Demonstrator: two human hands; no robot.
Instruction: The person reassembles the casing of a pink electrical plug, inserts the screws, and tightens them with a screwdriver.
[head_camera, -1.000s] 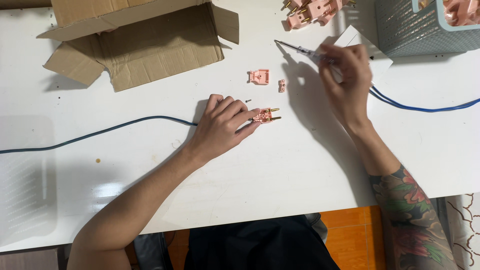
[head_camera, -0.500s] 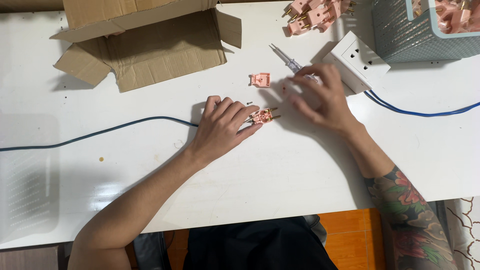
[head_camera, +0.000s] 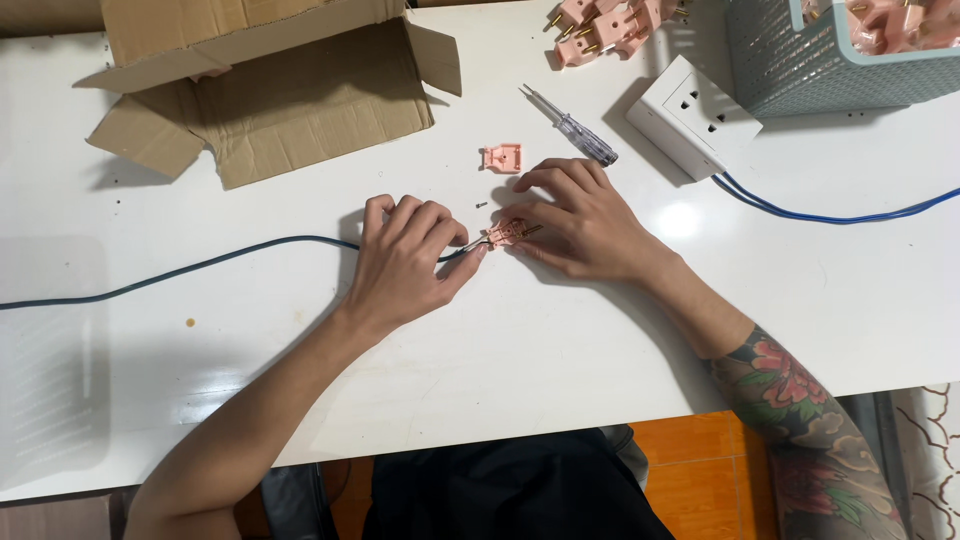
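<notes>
Head view: your left hand pinches the blue cable end, and your right hand grips the open pink plug, both on the table at centre. Risk: the wire may slip from its terminal if either hand shifts; the tiny loose screw could roll off.

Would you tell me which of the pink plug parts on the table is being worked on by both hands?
The open pink plug half at the blue cable's end, between both hands' fingertips. The loose pink cover lies apart, untouched; the other plugs are heaped at the table's far edge.
</notes>
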